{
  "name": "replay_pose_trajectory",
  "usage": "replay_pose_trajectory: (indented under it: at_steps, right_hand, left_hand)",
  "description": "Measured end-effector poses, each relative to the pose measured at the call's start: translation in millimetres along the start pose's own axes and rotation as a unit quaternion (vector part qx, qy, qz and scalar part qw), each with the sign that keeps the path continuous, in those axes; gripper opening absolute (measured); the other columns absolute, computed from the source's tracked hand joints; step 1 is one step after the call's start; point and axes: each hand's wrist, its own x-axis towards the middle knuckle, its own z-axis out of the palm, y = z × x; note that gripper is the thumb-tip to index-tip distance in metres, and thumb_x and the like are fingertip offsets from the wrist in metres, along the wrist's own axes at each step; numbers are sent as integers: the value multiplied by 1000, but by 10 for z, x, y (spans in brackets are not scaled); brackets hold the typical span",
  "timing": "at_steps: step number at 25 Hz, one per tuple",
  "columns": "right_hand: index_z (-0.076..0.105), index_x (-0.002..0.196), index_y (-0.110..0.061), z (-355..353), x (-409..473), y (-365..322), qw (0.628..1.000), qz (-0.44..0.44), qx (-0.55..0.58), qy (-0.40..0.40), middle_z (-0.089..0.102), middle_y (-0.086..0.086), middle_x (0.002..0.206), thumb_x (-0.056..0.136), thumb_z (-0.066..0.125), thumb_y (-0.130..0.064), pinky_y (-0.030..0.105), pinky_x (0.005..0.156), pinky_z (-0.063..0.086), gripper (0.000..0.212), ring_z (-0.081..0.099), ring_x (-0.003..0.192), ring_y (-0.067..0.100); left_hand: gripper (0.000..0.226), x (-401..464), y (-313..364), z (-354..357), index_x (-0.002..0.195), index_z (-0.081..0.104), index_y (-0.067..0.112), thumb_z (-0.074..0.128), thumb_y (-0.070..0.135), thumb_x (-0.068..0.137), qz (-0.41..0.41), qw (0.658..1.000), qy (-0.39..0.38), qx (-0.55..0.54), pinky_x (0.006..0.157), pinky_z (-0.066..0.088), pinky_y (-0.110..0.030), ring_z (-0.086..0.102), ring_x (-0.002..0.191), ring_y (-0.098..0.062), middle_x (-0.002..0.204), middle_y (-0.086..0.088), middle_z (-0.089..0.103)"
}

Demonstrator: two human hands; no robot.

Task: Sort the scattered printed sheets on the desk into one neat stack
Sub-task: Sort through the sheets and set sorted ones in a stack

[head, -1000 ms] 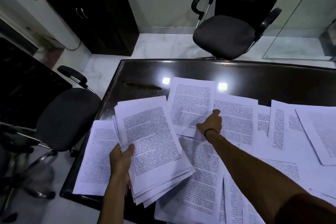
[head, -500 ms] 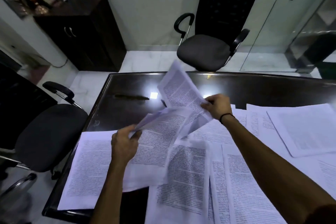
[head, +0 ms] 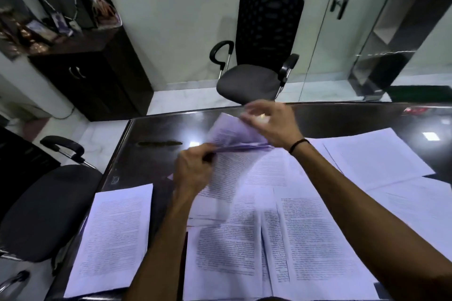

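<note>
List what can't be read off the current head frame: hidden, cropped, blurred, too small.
- Right hand: fingertips motion-blurred, so its grip on the lifted sheet is unclear.
- Held stack: sheet count hidden by the left hand.
- Printed text on the desk sheets: too small to read.
- Sheets at the bottom and right: cut off by the frame edges.

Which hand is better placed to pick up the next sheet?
Probably the right hand: its fingers look loose above the held stack, while the left hand grips that stack.
</note>
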Motion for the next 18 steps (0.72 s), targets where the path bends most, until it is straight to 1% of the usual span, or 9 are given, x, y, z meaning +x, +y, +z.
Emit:
replay_pose_trajectory:
  at_steps: [2,4,5,7,9,12,14,16,18]
  right_hand:
    - [69,115,-22,-106,-132,243,959,177,203,86,73,-6,109,83,56,-70,34,94,52,59,66,98,7]
    - [65,120,-20,-82,-382,419,934,243,263,5,70,-6,114,81,54,-76,36,96,49,69,65,100,8]
    - [65,118,-22,-13,-548,456,935,239,250,-75,71,-7,112,81,62,-68,34,94,52,60,68,98,7]
    - [66,113,-25,172,-869,438,928,235,220,-188,73,-11,109,83,75,-37,30,93,56,33,70,97,4]
    - [64,119,-19,289,-1055,470,916,240,259,-191,73,-8,113,86,74,-19,30,95,55,35,71,102,9]
    - [60,127,-13,329,-1172,502,906,236,309,-168,72,-3,117,89,70,-16,28,90,56,40,70,104,15]
    - [57,131,-13,376,-1252,522,893,251,332,-168,71,-1,120,92,67,-13,25,88,56,41,69,107,15]
    - [51,137,-15,470,-1404,554,894,247,323,-186,66,-1,130,92,68,-17,28,96,52,48,64,117,14]
    - [40,145,-19,545,-1605,657,898,256,297,-201,56,-2,141,90,71,-23,34,107,45,63,55,128,13]
  left_hand:
    - [13,-121,-69,-67,99,80,14,77,11,87,-101,990,22,-94,64,48,-24,66,72,-20,79,-8,74]
    - [17,-247,-104,-103,103,76,10,77,18,89,-204,959,7,-196,69,54,-27,68,80,-20,89,-6,74]
    - [17,-332,-116,-109,102,73,10,76,20,89,-232,944,-1,-233,72,57,-28,69,83,-20,93,-5,74]
    - [18,-505,-166,-97,106,70,12,75,17,90,-258,921,-5,-291,77,60,-31,72,89,-21,100,-3,75]
    - [32,-663,-265,-98,120,63,15,75,15,90,-275,906,-1,-322,81,62,-36,74,96,-23,110,-2,74]
    - [51,-867,-415,-172,129,47,18,77,20,88,-338,877,10,-341,84,59,-43,73,99,-28,118,-10,71]
    - [46,-996,-453,-162,133,52,14,72,20,92,-364,835,-30,-411,89,58,-45,73,105,-31,120,-10,73]
    - [36,-1150,-453,-20,133,58,12,64,13,98,-357,810,-88,-457,90,58,-44,72,109,-30,123,-11,72]
    - [35,-1304,-494,219,131,60,12,62,4,97,-370,814,-104,-436,86,60,-43,72,107,-30,124,-13,72]
